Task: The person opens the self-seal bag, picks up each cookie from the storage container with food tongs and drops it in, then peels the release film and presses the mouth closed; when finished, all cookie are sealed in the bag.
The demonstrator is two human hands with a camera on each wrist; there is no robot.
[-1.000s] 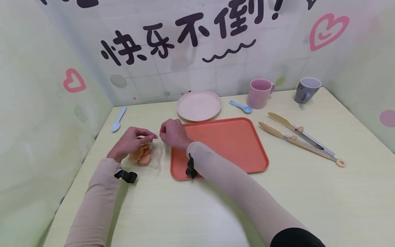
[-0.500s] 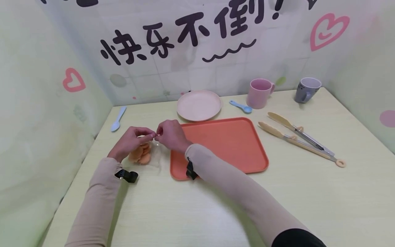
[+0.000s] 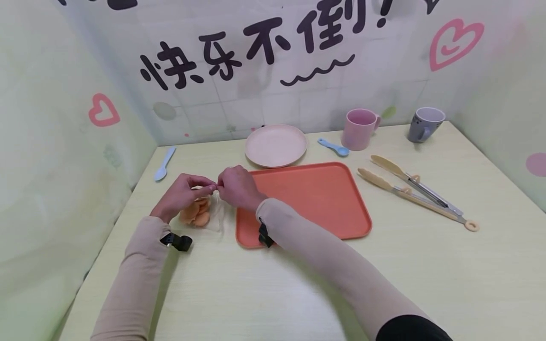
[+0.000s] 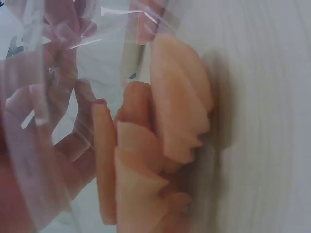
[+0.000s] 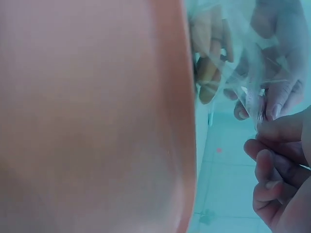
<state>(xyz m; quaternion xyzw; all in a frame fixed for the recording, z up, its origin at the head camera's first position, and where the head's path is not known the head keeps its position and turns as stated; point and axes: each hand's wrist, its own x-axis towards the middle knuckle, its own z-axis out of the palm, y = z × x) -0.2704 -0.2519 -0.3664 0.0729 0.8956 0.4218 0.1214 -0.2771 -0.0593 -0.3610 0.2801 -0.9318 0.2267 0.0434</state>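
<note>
A clear plastic bag (image 3: 216, 215) with several flat orange-tan pieces (image 3: 197, 212) inside lies on the table left of the red tray. Up close in the left wrist view, some of the pieces (image 4: 177, 92) have ridged edges. My left hand (image 3: 181, 194) pinches the bag's top edge between thumb and fingers. Right beside it, my right hand (image 3: 240, 187) pinches the same edge, its fingertips close to the left ones. In the right wrist view the bag's mouth (image 5: 253, 104) is bunched where both hands meet, and the right hand's other fingers (image 5: 267, 194) are curled.
The red tray (image 3: 311, 199) lies under the right forearm. Behind it are a pink plate (image 3: 276, 146), a blue measuring spoon (image 3: 334, 148), a pink mug (image 3: 359, 130) and a grey mug (image 3: 425, 125). Tongs (image 3: 411, 189) lie at right, a light-blue spoon (image 3: 164, 165) at far left.
The right hand has moved slightly left, from just apart to meeting the left hand at the bag's top edge. The left hand has stayed nearly still.
</note>
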